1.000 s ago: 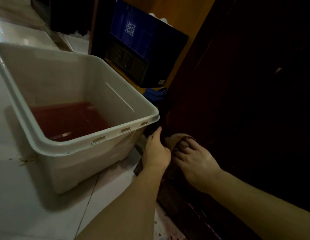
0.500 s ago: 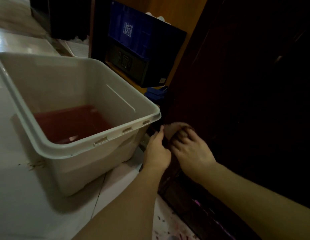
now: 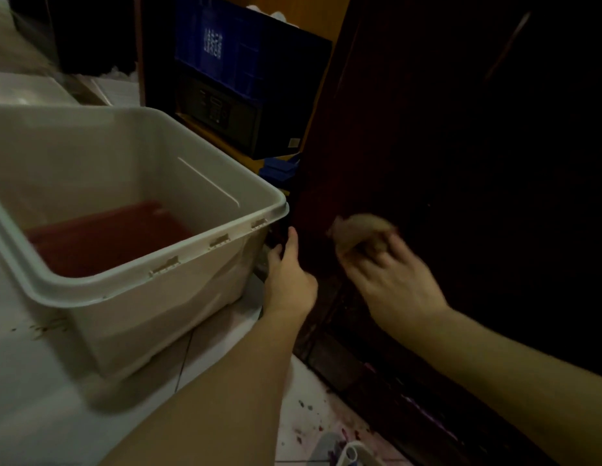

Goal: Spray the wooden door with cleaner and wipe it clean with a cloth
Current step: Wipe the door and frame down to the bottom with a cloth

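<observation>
The dark wooden door [image 3: 461,169] fills the right side of the head view. My right hand [image 3: 390,280] holds a small brownish cloth [image 3: 356,230] against the door's lower part; hand and cloth are motion-blurred. My left hand [image 3: 289,274] rests on the door's left edge, fingers pointing up, close to the corner of the tub. No spray bottle is clearly visible.
A large white plastic tub [image 3: 165,264] with reddish water stands on the white tiled floor [image 3: 40,415] at left. Behind it are a dark safe [image 3: 232,116] and a blue crate [image 3: 246,52]. Purple stains spot the floor [image 3: 313,428] near the door's foot.
My right hand has moved up and to the right along the door with the cloth. My left hand has let go of the cloth and stays by the door's edge.
</observation>
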`<state>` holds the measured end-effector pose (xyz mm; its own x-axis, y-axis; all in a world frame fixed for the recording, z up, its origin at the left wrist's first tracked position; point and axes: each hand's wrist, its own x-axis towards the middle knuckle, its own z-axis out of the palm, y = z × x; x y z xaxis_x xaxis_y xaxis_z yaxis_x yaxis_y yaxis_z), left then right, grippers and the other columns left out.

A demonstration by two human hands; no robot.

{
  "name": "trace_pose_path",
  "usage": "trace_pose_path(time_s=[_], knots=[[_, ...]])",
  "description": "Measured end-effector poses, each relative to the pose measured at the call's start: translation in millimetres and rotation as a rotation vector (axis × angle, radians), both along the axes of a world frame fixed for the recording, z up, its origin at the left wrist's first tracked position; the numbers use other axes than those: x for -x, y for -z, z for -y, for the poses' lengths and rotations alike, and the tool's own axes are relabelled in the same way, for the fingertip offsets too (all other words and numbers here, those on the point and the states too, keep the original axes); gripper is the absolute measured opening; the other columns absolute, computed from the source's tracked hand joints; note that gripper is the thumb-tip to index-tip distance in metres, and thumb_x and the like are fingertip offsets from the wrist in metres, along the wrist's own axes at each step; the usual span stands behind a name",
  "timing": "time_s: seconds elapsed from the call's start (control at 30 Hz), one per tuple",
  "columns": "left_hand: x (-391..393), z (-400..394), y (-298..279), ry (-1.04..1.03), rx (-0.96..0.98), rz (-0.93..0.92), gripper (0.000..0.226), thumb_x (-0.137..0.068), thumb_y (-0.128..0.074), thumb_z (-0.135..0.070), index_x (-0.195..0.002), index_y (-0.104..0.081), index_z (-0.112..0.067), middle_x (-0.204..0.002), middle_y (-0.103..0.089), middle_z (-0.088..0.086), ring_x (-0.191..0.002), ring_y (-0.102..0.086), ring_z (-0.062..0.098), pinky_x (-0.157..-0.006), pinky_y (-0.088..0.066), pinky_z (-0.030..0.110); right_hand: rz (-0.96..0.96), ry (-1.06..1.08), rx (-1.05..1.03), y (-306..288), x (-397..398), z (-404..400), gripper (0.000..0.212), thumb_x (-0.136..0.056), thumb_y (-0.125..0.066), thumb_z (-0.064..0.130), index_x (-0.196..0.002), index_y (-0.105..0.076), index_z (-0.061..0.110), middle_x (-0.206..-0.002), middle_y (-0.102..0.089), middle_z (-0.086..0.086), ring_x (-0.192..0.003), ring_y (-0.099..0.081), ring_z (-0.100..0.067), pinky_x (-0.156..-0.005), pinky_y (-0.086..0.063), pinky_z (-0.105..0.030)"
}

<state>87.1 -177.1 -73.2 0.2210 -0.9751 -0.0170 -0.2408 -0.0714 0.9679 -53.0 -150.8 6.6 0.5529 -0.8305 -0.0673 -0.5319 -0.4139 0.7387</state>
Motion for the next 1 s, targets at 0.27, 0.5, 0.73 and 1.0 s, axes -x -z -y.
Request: trace_pose_path(time_s=[0.27,0.5,0.73,1.0], knots=[[5.7,0.0,-11.2,0.024,-0.034,0.016,0.077,-0.093,-0.042,0.003,-0.155,-0.007,-0.027,-0.160,-0.010,0.009,-0.143,-0.022,0.026,-0.109,-0.024,0.026,-0.024,-0.102,-0.194,19.1,12.8,-11.1,0.054,-0.102,-0.031,0.026,-0.153,-0.021,0.012,-0.159,-0.026,-0.005,-0.148,-0.014,-0.028,-0.115,0.015,-0.043],[17.9,3.5,-19.4,-0.057,-0.055,-0.091,0.069,-0.097,-0.043,-0.007,-0.155,-0.011,-0.026,-0.152,-0.025,0.014,-0.122,-0.048,0.030,-0.104,-0.041,0.039,0.119,-0.128,0.213,-47.4,38.5,-0.1,0.065,-0.087,-0.032,0.029,-0.148,-0.037,0.007,-0.145,-0.048,-0.014,-0.140,-0.034,-0.037,-0.116,0.001,-0.048],[19.2,-1.1,-29.1,-0.048,-0.075,-0.086,0.061,-0.101,-0.042,-0.019,-0.154,-0.013,-0.027,-0.153,-0.032,0.011,-0.133,-0.041,0.028,-0.108,-0.034,0.037,-0.005,-0.142,-0.007,13.9,54.4,-36.0,0.061,-0.090,-0.023,0.019,-0.147,-0.036,0.003,-0.149,-0.043,-0.014,-0.144,-0.025,-0.038,-0.114,0.019,-0.049],[9.3,-9.1,-25.7,-0.012,-0.027,-0.058,0.078,-0.089,-0.043,0.007,-0.152,-0.020,-0.033,-0.151,-0.036,0.008,-0.114,-0.056,0.026,-0.093,-0.051,0.038,0.211,0.004,0.308,-18.5,44.6,-22.3,0.064,-0.087,-0.033,0.024,-0.148,-0.035,0.005,-0.144,-0.050,-0.011,-0.140,-0.035,-0.032,-0.115,0.013,-0.045]])
